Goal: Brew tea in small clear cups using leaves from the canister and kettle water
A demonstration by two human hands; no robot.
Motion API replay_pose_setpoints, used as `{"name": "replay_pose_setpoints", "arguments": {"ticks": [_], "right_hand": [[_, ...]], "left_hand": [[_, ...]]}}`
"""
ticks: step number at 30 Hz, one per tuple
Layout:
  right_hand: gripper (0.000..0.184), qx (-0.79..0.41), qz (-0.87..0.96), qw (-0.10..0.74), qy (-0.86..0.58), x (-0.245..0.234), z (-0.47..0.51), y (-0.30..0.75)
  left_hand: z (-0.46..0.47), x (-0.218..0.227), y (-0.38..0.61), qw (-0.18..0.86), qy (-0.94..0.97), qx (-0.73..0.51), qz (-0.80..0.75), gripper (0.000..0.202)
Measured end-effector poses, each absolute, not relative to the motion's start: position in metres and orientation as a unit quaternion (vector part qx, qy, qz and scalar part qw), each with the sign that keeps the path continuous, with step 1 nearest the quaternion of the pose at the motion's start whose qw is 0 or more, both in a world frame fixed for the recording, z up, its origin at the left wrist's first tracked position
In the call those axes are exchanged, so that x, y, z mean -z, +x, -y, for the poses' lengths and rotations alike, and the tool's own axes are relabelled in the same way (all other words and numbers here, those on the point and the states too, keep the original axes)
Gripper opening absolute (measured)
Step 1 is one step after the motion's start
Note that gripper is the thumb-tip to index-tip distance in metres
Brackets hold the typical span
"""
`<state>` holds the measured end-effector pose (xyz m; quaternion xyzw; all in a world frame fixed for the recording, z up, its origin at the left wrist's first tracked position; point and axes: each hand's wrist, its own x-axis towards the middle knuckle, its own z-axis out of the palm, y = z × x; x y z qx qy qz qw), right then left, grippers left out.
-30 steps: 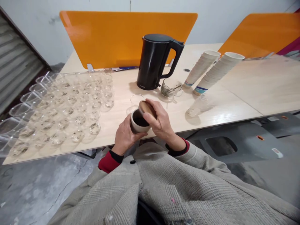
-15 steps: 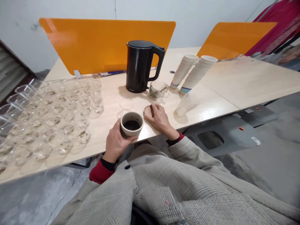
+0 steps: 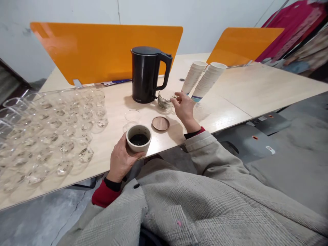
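Note:
My left hand (image 3: 123,159) is wrapped round a pale cup (image 3: 138,147) with dark liquid in it and dark bits on its inner wall. Just right of the cup, a round wooden lid (image 3: 161,123) lies flat on the table. My right hand (image 3: 185,108) reaches to the right rim of a small ribbed glass bowl (image 3: 164,101), thumb and fingertips drawn together there. What they pinch, if anything, is hidden. Behind the bowl stands a black electric kettle (image 3: 145,77).
Rows of clear cups (image 3: 66,147) with dark bits in them cover the table's left side. Two stacks of paper cups (image 3: 208,81) lean at the right. A clear round lid (image 3: 132,116) lies before the kettle. Orange partitions (image 3: 102,51) stand behind; a grey chair (image 3: 256,136) is at the right.
My right hand has let go of the wooden lid and moved up and right to the glass bowl. My left hand still holds the cup. The view has shifted slightly.

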<state>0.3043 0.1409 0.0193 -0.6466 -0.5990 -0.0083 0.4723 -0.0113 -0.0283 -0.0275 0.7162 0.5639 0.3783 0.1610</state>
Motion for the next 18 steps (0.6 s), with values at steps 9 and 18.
{"name": "replay_pose_setpoints", "arguments": {"ticks": [9, 18], "right_hand": [[0.028, -0.009, 0.592, 0.475, -0.651, -0.032, -0.148, 0.303], [0.025, 0.008, 0.605, 0.493, -0.625, -0.026, -0.149, 0.3]], "left_hand": [[0.028, 0.027, -0.012, 0.156, 0.724, -0.376, -0.557, 0.101], [0.028, 0.027, -0.012, 0.168, 0.72, -0.382, -0.555, 0.101]]}}
